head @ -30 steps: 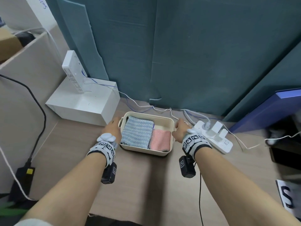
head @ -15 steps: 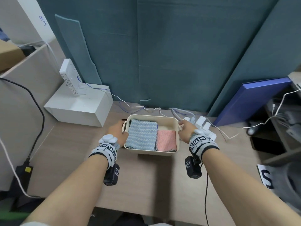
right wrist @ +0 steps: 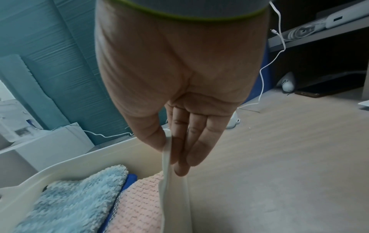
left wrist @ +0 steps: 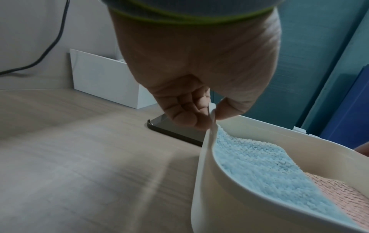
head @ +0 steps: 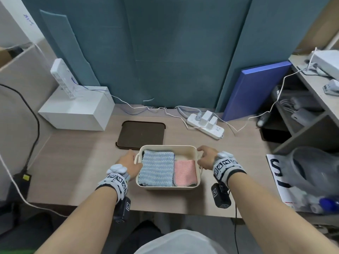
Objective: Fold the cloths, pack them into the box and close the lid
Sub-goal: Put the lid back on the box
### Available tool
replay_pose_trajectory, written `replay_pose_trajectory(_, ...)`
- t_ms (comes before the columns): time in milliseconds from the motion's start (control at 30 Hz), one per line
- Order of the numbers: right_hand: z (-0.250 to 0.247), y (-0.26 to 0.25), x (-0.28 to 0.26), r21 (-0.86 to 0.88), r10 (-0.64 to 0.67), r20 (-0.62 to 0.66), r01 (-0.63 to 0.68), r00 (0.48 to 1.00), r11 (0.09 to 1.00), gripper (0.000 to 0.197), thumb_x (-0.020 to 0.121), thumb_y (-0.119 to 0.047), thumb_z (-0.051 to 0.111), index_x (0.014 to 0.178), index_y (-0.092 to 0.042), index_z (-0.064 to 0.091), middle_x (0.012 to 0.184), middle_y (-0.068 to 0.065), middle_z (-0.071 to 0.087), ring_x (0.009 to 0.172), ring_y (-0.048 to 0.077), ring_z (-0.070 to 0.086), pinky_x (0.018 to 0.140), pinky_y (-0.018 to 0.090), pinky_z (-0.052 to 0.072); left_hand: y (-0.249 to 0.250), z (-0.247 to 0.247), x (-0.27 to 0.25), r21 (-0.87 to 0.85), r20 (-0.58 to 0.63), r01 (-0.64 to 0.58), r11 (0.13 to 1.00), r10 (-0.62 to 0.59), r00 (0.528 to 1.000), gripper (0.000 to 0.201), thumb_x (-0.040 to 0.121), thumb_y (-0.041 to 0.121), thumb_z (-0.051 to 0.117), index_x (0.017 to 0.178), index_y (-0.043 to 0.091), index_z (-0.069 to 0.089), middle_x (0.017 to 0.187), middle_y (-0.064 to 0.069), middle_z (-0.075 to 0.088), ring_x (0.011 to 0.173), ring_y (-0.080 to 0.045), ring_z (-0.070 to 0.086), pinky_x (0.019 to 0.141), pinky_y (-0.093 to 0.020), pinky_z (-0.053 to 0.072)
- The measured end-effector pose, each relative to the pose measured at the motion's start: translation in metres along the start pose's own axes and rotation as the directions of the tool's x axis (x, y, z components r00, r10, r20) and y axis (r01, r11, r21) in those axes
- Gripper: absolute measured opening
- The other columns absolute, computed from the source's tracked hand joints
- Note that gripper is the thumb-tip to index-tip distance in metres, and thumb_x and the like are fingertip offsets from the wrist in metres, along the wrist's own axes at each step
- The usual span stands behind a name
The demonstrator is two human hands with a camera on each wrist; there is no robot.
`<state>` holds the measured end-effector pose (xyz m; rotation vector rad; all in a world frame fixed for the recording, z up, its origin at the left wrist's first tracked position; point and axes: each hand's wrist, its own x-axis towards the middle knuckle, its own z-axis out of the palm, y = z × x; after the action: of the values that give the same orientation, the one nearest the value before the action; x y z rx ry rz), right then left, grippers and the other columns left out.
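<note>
- The box [head: 167, 186], lid off, is held on the bench [head: 77, 162] by both side handles.
- A blue cloth [head: 157, 169] and pink cloth [head: 185, 171] are packed inside.
- The left hand [head: 129, 166] and right hand [head: 206, 159] are each pinched on a handle.
- The lid [head: 141, 134] lies behind the box.

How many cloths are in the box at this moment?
3 visible: a light blue cloth on the left, a pink cloth at the near right, and a dark blue cloth whose edge shows between them. More may lie hidden underneath.
</note>
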<state>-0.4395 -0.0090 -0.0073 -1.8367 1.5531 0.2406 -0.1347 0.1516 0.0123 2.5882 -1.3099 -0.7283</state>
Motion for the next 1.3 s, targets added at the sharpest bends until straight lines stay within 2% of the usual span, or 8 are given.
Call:
replay_pose_trajectory(233, 0.006, -0.007, 0.003, 0.037, 0.014, 0.059, -0.016, 0.998, 0.999, 0.078, 0.045, -0.053, 0.055, 0.121, -0.040, 0.048, 0.086, -0.006, 0.077, 0.076, 0.017, 0.075, 0.078, 0.040, 0.064, -0.011, 0.003, 0.002, -0.041, 0.014, 0.005, 0.999, -0.004, 1.000, 0.021, 0.085, 0.045, 0.054, 0.090, 0.028, 0.044, 0.079, 0.001, 0.064, 0.068, -0.022, 0.062, 0.058, -0.031, 0.043)
replay_pose_trajectory(433, -0.023, -0.047, 0.019, 0.128, -0.020, -0.117, 0.035, 0.993, 0.991, 0.082, 0.081, -0.045, 0.071, 0.152, -0.029, 0.032, 0.149, 0.009, 0.038, 0.125, 0.032, 0.058, 0.105, 0.053, 0.051, -0.022, -0.011, 0.029, -0.104, -0.043, 0.017, 0.994, -0.021, 0.999, 0.022, 0.082, 0.049, 0.039, 0.093, 0.033, 0.050, 0.082, 0.006, 0.065, 0.070, -0.021, 0.062, 0.062, -0.031, 0.049)
replay_pose_trajectory(600, -0.033, -0.111, 0.063, 0.107, 0.001, -0.117, 0.012, 0.993, 0.994, 0.076, 0.081, -0.056, 0.060, 0.150, -0.028, 0.042, 0.151, 0.010, 0.041, 0.137, 0.037, 0.048, 0.114, 0.054, 0.040, -0.043, -0.022, 0.089, -0.071, -0.205, -0.022, 0.997, 0.007, 0.979, 0.020, 0.091, 0.033, 0.045, 0.103, 0.026, 0.059, 0.109, -0.001, 0.063, 0.086, -0.022, 0.060, 0.076, -0.036, 0.053)
replay_pose_trajectory(833, 0.013, -0.174, 0.155, -0.019, 0.042, 0.020, -0.042, 0.999, 0.999, 0.094, 0.055, -0.077, 0.044, 0.141, -0.038, 0.047, 0.138, 0.000, 0.060, 0.126, 0.033, 0.059, 0.107, 0.048, 0.047, -0.062, -0.029, 0.171, -0.040, -0.130, 0.103, 0.994, -0.107, 0.986, 0.046, 0.095, 0.033, 0.046, 0.139, 0.019, 0.048, 0.140, -0.011, 0.051, 0.117, -0.034, 0.056, 0.095, -0.041, 0.047)
replay_pose_trajectory(933, 0.054, -0.161, 0.229, -0.063, 0.143, 0.094, -0.137, 0.985, 0.989, 0.090, 0.051, -0.080, 0.045, 0.131, -0.038, 0.051, 0.127, 0.000, 0.066, 0.116, 0.034, 0.063, 0.100, 0.047, 0.051, -0.067, -0.028, 0.205, -0.060, -0.059, 0.161, 0.985, -0.165, 0.985, 0.050, 0.097, 0.035, 0.044, 0.144, 0.018, 0.042, 0.144, -0.014, 0.049, 0.118, -0.037, 0.057, 0.095, -0.042, 0.047)
replay_pose_trajectory(1033, 0.041, -0.189, 0.195, -0.141, 0.241, 0.108, -0.225, 0.965, 0.964, 0.081, 0.058, -0.079, 0.047, 0.124, -0.032, 0.054, 0.117, 0.009, 0.068, 0.107, 0.037, 0.066, 0.096, 0.043, 0.053, -0.066, -0.025, 0.222, -0.052, 0.021, 0.207, 0.977, -0.206, 0.978, 0.052, 0.096, 0.040, 0.044, 0.142, 0.017, 0.043, 0.140, -0.014, 0.053, 0.116, -0.037, 0.058, 0.092, -0.041, 0.047)
replay_pose_trajectory(1133, 0.037, -0.199, 0.184, -0.163, 0.284, 0.109, -0.265, 0.952, 0.950, 0.066, 0.076, -0.067, 0.047, 0.130, -0.030, 0.051, 0.128, 0.005, 0.064, 0.122, 0.033, 0.062, 0.094, 0.035, 0.046, -0.065, -0.017, 0.234, -0.024, 0.080, 0.247, 0.969, -0.244, 0.966, 0.052, 0.093, 0.043, 0.048, 0.137, 0.015, 0.048, 0.135, -0.011, 0.057, 0.114, -0.035, 0.060, 0.086, -0.037, 0.044)
replay_pose_trajectory(1300, 0.061, -0.182, 0.221, 0.086, 0.295, 0.197, -0.316, 0.935, 0.945, 0.076, 0.056, -0.049, 0.067, 0.124, -0.014, 0.066, 0.111, 0.012, 0.070, 0.101, 0.034, 0.069, 0.093, 0.047, 0.058, -0.057, -0.019, 0.242, 0.072, 0.192, 0.318, 0.945, -0.326, 0.926, 0.054, 0.088, 0.051, 0.041, 0.127, 0.016, 0.055, 0.129, -0.011, 0.056, 0.111, -0.034, 0.057, 0.080, -0.038, 0.040)
